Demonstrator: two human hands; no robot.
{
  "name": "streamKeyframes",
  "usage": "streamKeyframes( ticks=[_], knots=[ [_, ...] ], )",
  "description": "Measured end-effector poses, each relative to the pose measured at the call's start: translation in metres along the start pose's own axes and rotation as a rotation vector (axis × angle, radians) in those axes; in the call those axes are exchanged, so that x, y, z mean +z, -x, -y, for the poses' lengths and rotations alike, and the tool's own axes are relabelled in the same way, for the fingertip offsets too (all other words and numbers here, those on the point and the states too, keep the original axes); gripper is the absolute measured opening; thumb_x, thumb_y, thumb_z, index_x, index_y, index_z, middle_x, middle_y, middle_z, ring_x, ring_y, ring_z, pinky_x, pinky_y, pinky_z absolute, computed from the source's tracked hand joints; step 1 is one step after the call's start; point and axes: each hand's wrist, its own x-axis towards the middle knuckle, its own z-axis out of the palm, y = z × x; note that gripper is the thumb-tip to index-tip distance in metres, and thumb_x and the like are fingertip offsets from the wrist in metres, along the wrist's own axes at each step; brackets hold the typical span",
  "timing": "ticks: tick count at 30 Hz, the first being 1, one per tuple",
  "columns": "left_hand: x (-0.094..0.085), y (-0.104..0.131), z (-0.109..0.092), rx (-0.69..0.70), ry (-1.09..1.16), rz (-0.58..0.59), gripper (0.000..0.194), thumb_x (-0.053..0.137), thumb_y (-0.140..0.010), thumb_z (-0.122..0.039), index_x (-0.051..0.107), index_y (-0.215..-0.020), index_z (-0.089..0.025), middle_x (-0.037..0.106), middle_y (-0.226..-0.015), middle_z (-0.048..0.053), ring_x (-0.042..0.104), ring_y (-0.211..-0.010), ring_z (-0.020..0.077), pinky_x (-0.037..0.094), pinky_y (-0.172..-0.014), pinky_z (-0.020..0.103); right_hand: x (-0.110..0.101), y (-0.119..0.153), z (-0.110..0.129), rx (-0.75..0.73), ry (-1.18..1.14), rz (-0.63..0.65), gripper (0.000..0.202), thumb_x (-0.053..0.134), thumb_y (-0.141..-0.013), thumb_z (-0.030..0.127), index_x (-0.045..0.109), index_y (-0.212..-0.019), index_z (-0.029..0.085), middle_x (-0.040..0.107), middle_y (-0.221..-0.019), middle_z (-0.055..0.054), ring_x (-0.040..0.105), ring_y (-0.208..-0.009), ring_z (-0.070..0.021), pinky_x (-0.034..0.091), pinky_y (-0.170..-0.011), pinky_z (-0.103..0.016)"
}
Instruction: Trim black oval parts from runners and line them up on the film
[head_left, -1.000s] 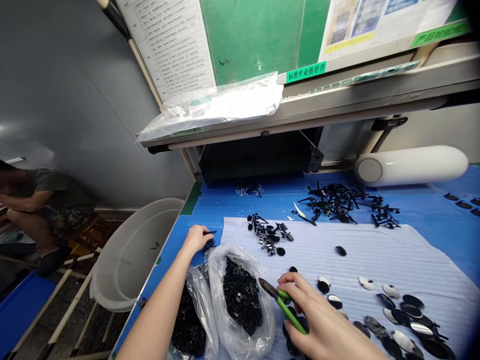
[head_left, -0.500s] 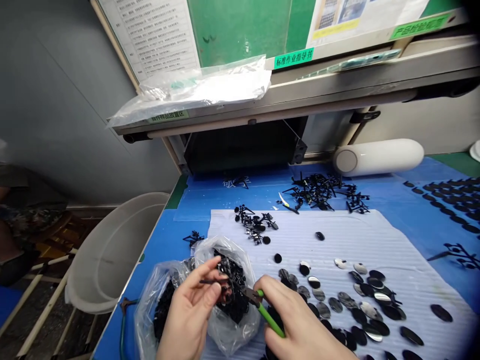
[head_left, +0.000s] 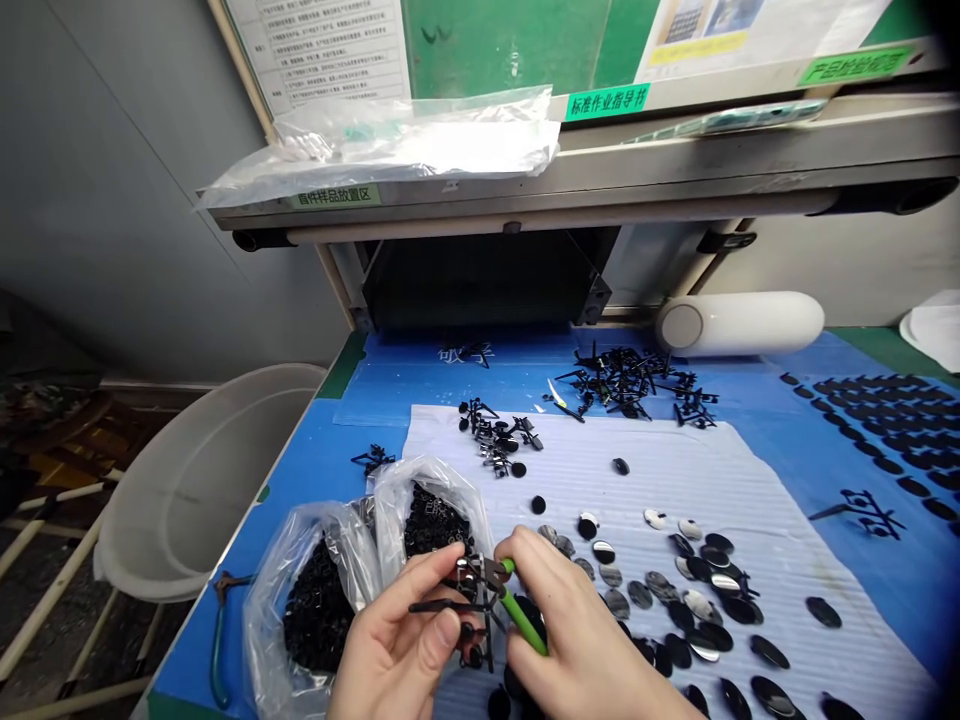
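at the lower centre of the frame, a black branched part (head_left: 474, 607) is held just in front of two bags, its stem lying between the thumb and fingers of the left hand (head_left: 405, 640), which pinch it firmly. one second ago that hand was reaching to the table's left edge; the part has since been brought to the middle, where it meets the green-handled nippers (head_left: 521, 618). the right hand (head_left: 574, 630) has its fingers curled around the handles, and the tool's head lies against the upper end of the part; whether the blades are closed, or anything has been severed, cannot be told. the change suggests that fetching is over and that tool and part are now engaged. behind the hands stands an open clear bag (head_left: 474, 505) of small black pieces, with a second bag (head_left: 262, 600) to its left; teal-handled pliers (head_left: 219, 640) lie at lower left. rightward, loose oval discs (head_left: 716, 637) lie on a white sheet (head_left: 577, 450), some pale or glinting. farther out are a small cluster (head_left: 373, 459) at centre left, a larger dark heap (head_left: 626, 380) above the sheet, and rows of discs (head_left: 892, 420) at right.
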Motion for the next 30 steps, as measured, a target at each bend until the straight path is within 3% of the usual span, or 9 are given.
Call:
streamKeyframes(
  ticks=[5, 9, 18, 30],
  knots=[
    [0.004, 0.002, -0.008, 0.051, -0.085, 0.04, 0.031, 0.073, -0.055, -0.033, 0.071, -0.084, -0.024, 0.062, -0.087, 0.005, 0.058, -0.064, 0.0125, 0.049, -0.061, 0.022, -0.003, 0.001, -0.002, 0.003, 0.048, 0.051, 0.03, 0.04, -0.055, 0.007, 0.036, -0.081, 0.021, 0.041, -0.076, 0.0, 0.042, -0.072, -0.0182, 0.035, -0.062, -0.03],
    [0.005, 0.005, -0.01, 0.062, -0.129, 0.054, 0.029, 0.071, -0.058, -0.035, 0.07, -0.085, -0.026, 0.06, -0.095, 0.006, 0.056, -0.062, 0.0128, 0.049, -0.059, 0.024, -0.002, -0.001, -0.003, -0.028, 0.097, 0.065, 0.027, 0.04, -0.057, 0.007, 0.036, -0.081, 0.02, 0.04, -0.076, -0.001, 0.041, -0.07, -0.0177, 0.035, -0.062, -0.03],
    [0.005, 0.005, -0.006, -0.022, -0.006, 0.031, 0.028, 0.071, -0.058, -0.032, 0.071, -0.085, -0.023, 0.057, -0.098, 0.004, 0.049, -0.054, 0.0047, 0.045, -0.054, 0.016, -0.002, -0.001, -0.005, -0.05, 0.16, 0.063, 0.026, 0.041, -0.057, 0.009, 0.036, -0.079, 0.019, 0.04, -0.075, -0.002, 0.039, -0.07, -0.0187, 0.034, -0.06, -0.03],
    [0.005, 0.004, -0.003, 0.012, -0.07, -0.064, 0.03, 0.07, -0.058, -0.037, 0.07, -0.085, -0.022, 0.066, -0.085, 0.007, 0.059, -0.068, 0.0165, 0.049, -0.065, 0.026, 0.009, 0.0, -0.01, -0.062, 0.12, -0.012, 0.027, 0.039, -0.059, 0.003, 0.03, -0.078, 0.021, 0.04, -0.075, -0.001, 0.04, -0.068, -0.017, 0.032, -0.058, -0.027]
  ],
)
